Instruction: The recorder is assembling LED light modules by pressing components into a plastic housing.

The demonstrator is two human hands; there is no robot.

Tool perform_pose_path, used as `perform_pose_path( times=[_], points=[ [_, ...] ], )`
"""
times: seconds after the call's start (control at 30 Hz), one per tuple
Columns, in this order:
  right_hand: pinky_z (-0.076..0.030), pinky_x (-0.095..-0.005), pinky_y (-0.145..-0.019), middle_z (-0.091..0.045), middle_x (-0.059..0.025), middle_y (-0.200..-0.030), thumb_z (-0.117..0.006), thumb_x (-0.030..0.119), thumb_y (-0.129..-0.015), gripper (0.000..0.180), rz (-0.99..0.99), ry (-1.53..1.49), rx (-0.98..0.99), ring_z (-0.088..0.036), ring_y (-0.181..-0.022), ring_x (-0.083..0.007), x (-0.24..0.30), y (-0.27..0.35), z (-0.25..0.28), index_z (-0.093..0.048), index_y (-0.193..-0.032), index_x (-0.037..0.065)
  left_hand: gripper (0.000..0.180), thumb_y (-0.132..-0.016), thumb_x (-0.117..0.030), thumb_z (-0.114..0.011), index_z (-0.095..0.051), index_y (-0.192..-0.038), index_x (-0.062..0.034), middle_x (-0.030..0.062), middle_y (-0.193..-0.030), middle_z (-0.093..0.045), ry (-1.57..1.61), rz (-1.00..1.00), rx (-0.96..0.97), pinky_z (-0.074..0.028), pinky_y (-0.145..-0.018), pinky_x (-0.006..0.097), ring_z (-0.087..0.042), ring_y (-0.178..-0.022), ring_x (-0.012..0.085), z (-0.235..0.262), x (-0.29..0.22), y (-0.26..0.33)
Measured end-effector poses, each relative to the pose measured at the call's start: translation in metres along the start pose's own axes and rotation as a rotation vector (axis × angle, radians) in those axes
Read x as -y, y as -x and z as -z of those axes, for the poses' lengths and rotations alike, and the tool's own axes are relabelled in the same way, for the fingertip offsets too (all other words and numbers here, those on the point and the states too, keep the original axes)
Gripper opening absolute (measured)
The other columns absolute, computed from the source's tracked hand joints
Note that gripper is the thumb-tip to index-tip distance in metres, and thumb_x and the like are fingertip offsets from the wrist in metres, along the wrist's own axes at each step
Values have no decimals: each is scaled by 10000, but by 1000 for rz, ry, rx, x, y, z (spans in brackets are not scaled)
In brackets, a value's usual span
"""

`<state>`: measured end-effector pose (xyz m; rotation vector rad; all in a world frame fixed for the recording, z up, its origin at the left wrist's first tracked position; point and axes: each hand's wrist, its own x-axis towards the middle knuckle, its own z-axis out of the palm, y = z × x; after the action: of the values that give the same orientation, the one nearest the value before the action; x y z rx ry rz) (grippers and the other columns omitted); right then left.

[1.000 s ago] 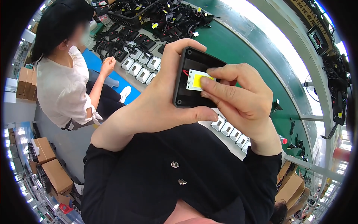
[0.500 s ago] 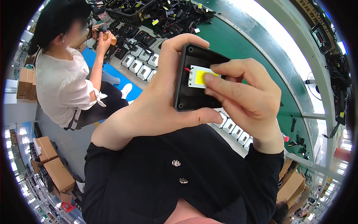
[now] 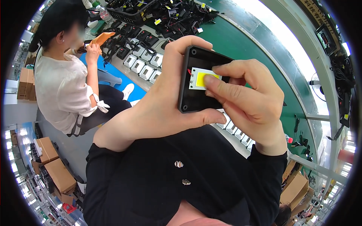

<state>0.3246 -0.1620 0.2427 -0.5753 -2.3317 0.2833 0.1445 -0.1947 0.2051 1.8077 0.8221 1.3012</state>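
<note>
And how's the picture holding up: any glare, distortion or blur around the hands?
Head view: left hand, right hand and yellow-and-white panel look sharp; head view: strong glare beyond the green tabletop; head view: pale beam bends near the rim, corners black.

One black box (image 3: 199,99) and one yellow-and-white plate (image 3: 201,79) are at one o'clock. Two shiny buttons (image 3: 178,164) are at six.

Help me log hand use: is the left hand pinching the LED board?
No, the right hand pinches the LED board, while the left hand holds the black housing.
</note>
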Motion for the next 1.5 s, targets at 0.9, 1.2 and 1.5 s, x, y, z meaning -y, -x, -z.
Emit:
perform_pose_path(
  times=[0.9,1.2,1.5],
  points=[
    [-456,-253,-732,-620,-38,-936,-639,86,-830,245,-535,-1181,-292,-563,-840,-87,-11,11,-61,-595,-1052,-8,464,-791,110,-427,-290,-1221,3,266,-1199,-436,-77,-398,-264,-372,-939,349,-482,-1081,257,-12,20,-4],
    [-429,-262,-572,-575,-80,-734,-681,19,-717,283,-254,-487,-450,-538,-628,-176,-27,11,-54,-663,-999,30,222,-798,-15,-639,-539,-996,-10,75,-890,-572,-387,-96,-248,-454,-645,224,-571,-740,130,8,7,-8],
    [-464,-235,-706,-620,-55,-891,-688,58,-747,292,-415,-751,-424,-581,-800,-113,-37,5,-51,-652,-1035,38,216,-857,9,-572,-424,-1012,-16,46,-927,-520,141,66,-385,-461,-674,192,-549,-794,72,-15,27,-9]
  ],
)
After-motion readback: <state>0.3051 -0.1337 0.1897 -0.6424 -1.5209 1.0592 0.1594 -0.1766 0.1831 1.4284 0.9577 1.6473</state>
